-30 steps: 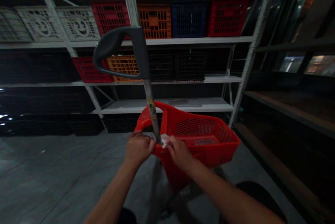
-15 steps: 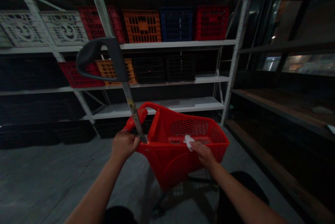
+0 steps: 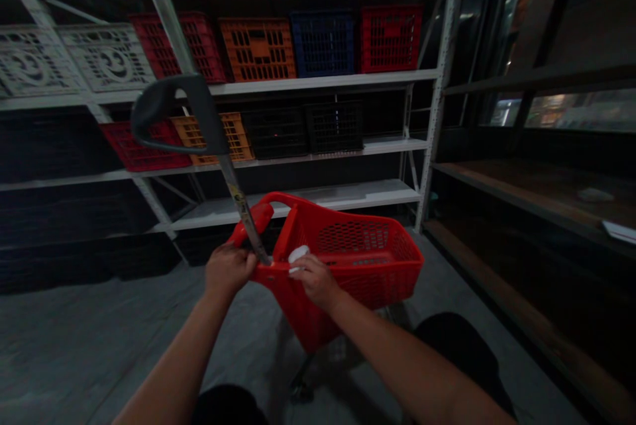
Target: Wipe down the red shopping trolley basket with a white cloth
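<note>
By right hand (image 3: 318,281), pinched cloth (image 3: 299,253) is brought back along near rim (image 3: 368,266) of red cart (image 3: 298,312), seemingly being rubbed; handle (image 3: 264,214) is clasped by left hand (image 3: 228,271).

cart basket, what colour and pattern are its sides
Red, with a mesh of small holes; the basket shows best in the head view.

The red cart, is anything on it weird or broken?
Nothing on the red cart looks plainly broken, though it's dim. The oddest bit is the tall metal pole with a grey handle, beside the left hand: it slants in this view and sticks up far above the cart.
</note>
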Demonstrator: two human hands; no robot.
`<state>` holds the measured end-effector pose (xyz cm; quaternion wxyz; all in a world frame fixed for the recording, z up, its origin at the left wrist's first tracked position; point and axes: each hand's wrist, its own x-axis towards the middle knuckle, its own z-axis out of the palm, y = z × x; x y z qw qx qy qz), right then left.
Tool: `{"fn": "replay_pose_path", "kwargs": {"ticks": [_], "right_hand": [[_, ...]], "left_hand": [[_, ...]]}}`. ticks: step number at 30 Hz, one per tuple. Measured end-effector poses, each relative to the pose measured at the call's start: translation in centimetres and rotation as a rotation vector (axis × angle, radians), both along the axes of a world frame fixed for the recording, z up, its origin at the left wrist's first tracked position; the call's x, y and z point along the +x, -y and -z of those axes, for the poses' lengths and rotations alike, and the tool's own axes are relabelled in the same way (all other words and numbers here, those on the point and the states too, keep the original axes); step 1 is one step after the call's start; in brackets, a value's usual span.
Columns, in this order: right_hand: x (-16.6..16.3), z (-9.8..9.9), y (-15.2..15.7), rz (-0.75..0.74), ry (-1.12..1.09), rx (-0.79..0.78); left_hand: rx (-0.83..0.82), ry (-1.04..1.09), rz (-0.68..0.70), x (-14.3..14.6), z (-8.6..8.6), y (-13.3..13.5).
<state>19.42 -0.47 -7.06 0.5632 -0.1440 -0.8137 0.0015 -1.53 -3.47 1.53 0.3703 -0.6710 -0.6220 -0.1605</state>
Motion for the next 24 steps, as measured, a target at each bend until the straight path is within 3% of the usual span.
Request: {"fn": "replay_pose_path", "kwargs": {"ticks": [5,12,16,18,20,22,24], "right_hand": [[8.0,3.5,-1.2,0.077,0.027,-0.106],[23.3,7.9,-1.7,0.379,0.115,-0.077],[28.3,9.5,-1.5,0.475,0.025,-0.149],[28.4,10.1,-1.5,0.529,-0.061,-0.181],[26.4,10.1,-1.5,0.586,-0.152,-0.195],[22.3,9.3,-1.6,0.571,-0.206,-0.209],[16.2,7.7,-1.6,0.419,-0.191,-0.222]], "left_hand": [[-0.037,0.013,0.028,-1.3,-0.1,-0.9],[-0.067,0.038,0.118,-3.2,-0.2,-2.6],[-0.048,0.042,0.108,-3.5,-0.2,-3.2],[-0.057,0.036,0.074,-3.3,-0.3,-3.5],[-0.072,0.026,0.046,-3.1,-0.3,-3.7],[-0.069,0.019,0.028,-2.7,-0.3,-3.9],[-0.055,0.017,0.013,-2.3,-0.1,-4.1]]}}
